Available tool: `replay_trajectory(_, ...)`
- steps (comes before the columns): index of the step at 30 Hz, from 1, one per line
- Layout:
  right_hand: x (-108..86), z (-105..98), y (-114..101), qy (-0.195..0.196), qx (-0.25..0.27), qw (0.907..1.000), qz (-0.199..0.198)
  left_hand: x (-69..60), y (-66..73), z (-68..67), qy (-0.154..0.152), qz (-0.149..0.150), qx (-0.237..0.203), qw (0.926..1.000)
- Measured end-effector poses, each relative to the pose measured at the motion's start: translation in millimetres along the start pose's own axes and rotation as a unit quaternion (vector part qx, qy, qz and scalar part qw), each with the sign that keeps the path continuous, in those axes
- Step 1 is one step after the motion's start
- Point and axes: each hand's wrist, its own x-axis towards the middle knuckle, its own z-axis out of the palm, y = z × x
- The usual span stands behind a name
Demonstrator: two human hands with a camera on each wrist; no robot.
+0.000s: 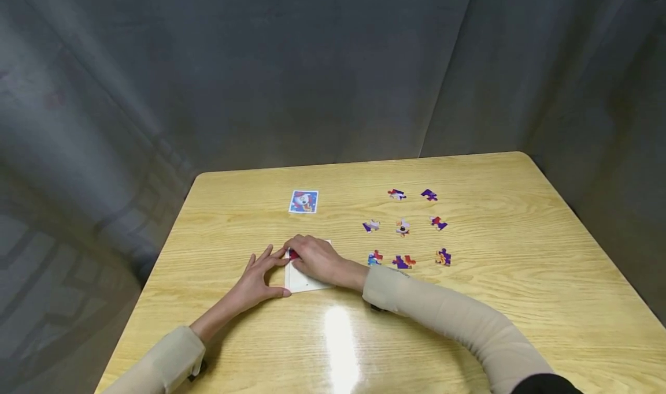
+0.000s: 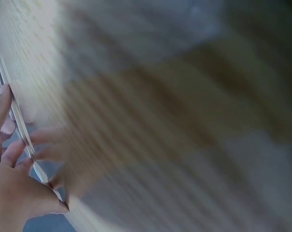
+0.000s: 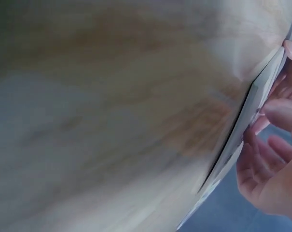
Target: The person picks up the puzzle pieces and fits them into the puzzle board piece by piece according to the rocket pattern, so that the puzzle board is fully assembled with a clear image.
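Observation:
A white puzzle tray (image 1: 307, 283) lies flat on the table, one dark red and blue puzzle piece (image 1: 293, 254) at its far left corner. My right hand (image 1: 318, 259) reaches over the tray and holds that piece between thumb and curled fingers; the hand hides part of both. My left hand (image 1: 256, 278) rests at the tray's left side, thumb at the near corner and straight fingers towards the far corner. In the right wrist view the tray (image 3: 242, 121) appears edge-on beside the right hand (image 3: 276, 169). The left wrist view catches the left hand (image 2: 20, 188) at its edge.
Several loose puzzle pieces (image 1: 403, 227) are spread in rows on the wooden table (image 1: 499, 220), right of the tray. A small picture card (image 1: 304, 201) lies behind the tray. Grey curtains (image 1: 322, 70) hang beyond the table.

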Motion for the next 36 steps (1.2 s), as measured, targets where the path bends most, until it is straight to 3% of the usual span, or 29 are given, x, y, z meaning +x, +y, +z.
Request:
replay_trajectory(6,-9.0,-13,-1,0.039,0.003,0.9992,-0.003,-4.1,-4.1,-2.4,0.007,0.006,0.007,0.9999)
replay_trajectory(10,-14.5,-26,11,0.070,0.015,0.9973,0.016,-6.8,-4.7,-4.1,0.005,0.000,0.005,1.0000)
replay_trajectory(17,-24.4,-48,60,0.133,0.041,0.9878,0.072,-6.4,-4.0,-6.4,0.006,-0.001,0.008,0.9999)
replay_trajectory(26,-45.7,-83,121,0.142,0.052,0.9735,0.171,-5.6,-2.3,-5.0,0.004,0.005,0.008,0.9999)
replay_trajectory(36,-67.0,-101,162,0.153,0.032,0.9637,0.216,-3.3,1.4,-2.7,0.003,0.004,0.012,0.9999)
